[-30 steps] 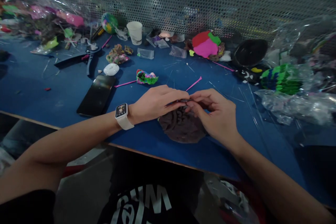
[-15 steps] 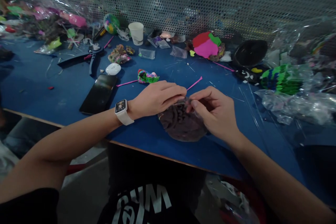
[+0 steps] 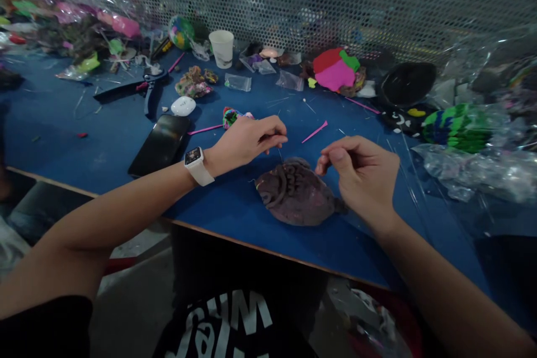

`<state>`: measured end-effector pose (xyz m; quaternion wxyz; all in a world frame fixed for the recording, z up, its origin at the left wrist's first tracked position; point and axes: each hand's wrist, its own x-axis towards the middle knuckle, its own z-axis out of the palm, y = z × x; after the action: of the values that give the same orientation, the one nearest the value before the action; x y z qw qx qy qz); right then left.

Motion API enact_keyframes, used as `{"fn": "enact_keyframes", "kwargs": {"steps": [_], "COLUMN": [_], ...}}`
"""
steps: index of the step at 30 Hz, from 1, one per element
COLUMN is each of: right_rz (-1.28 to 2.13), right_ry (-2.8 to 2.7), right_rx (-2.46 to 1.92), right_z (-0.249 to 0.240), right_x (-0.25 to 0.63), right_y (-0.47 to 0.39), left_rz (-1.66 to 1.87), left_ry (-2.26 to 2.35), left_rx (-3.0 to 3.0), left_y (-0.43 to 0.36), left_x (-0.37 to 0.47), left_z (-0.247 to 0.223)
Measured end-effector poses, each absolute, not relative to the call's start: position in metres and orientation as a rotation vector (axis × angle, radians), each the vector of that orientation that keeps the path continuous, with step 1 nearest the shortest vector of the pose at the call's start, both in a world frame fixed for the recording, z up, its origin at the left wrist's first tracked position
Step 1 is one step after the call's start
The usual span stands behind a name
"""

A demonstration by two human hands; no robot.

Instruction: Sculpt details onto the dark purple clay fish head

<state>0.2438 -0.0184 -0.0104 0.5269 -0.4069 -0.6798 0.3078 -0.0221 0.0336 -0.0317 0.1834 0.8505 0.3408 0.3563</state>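
Observation:
A dark grey-brown clay fish (image 3: 302, 198) lies on the blue table, with curled clay strips and a wavy ridge on its face. Just above its upper edge, my left hand (image 3: 254, 140) pinches a thin, pale strand (image 3: 281, 154) that hangs down to the clay. A watch is on that wrist. My right hand (image 3: 363, 176) is off to the right of the fish, near its tail, fingers curled together and apart from the clay. Whatever those fingertips hold, if anything, is too small to make out.
Left of the hands lie a black phone (image 3: 160, 145), a white case (image 3: 183, 106) and dark pliers (image 3: 151, 89). A pink clay tool (image 3: 314, 132) rests behind the fish. A paper cup (image 3: 222, 48), coloured clay and plastic bags line the mesh wall (image 3: 285, 0).
Both hands have lifted off the fish and moved apart, left hand up and leftward, right hand to the right. The fish's top is now uncovered, and a strand shows beneath my left fingers.

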Motion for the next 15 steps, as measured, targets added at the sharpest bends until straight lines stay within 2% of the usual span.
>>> {"fn": "enact_keyframes", "kwargs": {"steps": [7,15], "right_rz": [0.684,0.806], "right_ry": [-1.672,-1.61], "right_rx": [-0.957,-0.948], "right_z": [-0.015,-0.021], "right_x": [0.243,0.239], "right_y": [-0.019,-0.02], "left_rz": [0.91,0.814], "left_ry": [1.021,1.044], "left_rx": [2.544,2.486], "left_y": [0.037,0.039], "left_x": [-0.021,-0.022], "left_z": [-0.034,-0.035]}}
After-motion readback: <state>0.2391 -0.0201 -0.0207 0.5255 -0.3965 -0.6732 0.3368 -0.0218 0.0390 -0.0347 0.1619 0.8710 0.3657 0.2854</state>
